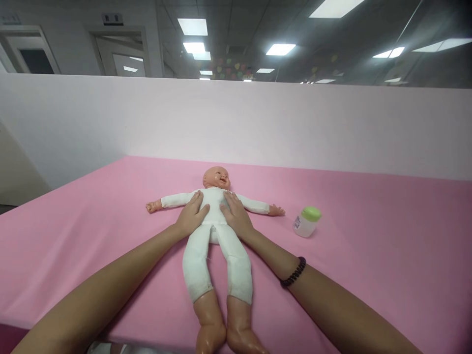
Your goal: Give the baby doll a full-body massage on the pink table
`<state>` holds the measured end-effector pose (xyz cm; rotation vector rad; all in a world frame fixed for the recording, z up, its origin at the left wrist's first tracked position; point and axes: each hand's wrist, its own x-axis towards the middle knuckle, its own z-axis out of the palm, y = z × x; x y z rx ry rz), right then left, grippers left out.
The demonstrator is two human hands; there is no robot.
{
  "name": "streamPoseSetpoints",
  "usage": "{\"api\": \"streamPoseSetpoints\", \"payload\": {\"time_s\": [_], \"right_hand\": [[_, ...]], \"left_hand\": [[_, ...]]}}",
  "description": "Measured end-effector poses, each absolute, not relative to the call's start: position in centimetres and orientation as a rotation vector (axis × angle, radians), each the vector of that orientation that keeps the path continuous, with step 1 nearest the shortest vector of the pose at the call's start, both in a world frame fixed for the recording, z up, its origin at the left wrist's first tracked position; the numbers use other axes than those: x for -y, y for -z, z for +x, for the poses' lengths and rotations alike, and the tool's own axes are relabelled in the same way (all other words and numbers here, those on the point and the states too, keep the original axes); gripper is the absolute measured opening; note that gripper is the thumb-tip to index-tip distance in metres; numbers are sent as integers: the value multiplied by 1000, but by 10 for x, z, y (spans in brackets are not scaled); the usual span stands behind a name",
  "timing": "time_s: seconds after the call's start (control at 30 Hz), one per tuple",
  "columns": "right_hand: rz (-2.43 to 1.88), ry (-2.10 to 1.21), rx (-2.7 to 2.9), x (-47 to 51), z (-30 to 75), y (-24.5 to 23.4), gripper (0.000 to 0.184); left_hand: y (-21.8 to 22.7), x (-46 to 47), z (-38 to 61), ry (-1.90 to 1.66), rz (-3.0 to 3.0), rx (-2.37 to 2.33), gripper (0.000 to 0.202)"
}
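Observation:
A baby doll [214,209] with a white cloth body and plastic head, hands and feet lies on its back, arms spread and feet toward me. My left hand [191,215] rests flat along the left side of its torso, thumb pointing inward. On the opposite side of the chest lies my right hand [236,215], fingers stretched toward the doll's shoulder. Both palms touch the cloth, and neither hand grips anything. Right of the doll's outstretched arm stands a small clear bottle [307,222] with a green lid, slightly tilted in view.
A pink sheet [354,275] covers the padded table under the doll. Behind it rises a low white wall [258,123], with a glass pane reflecting ceiling lights above. A black coiled band [294,273] circles my right forearm.

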<state>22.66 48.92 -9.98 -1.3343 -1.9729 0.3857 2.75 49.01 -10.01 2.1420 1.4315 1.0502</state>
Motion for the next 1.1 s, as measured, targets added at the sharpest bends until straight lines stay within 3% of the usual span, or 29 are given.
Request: {"api": "streamPoseSetpoints", "payload": {"time_s": [0.33,0.6,0.8,0.97,1.1], "right_hand": [[-1056,-150,1795,-479,224,98,24],[-826,-237,1930,-479,226,100,30],[-1012,-346,1993,-489,228,104,44],[-1174,-420,1879,-488,226,106,55],[-1105,-458,1755,-486,226,107,49]], "left_hand": [[93,-474,32,-1350,2235,-1393,35],[100,-484,26,-1307,2344,-933,37],[97,-489,24,-1087,2281,-1034,45],[104,-494,26,-1153,2060,-1188,54],[108,-496,26,-1243,1981,-1201,57]]}}
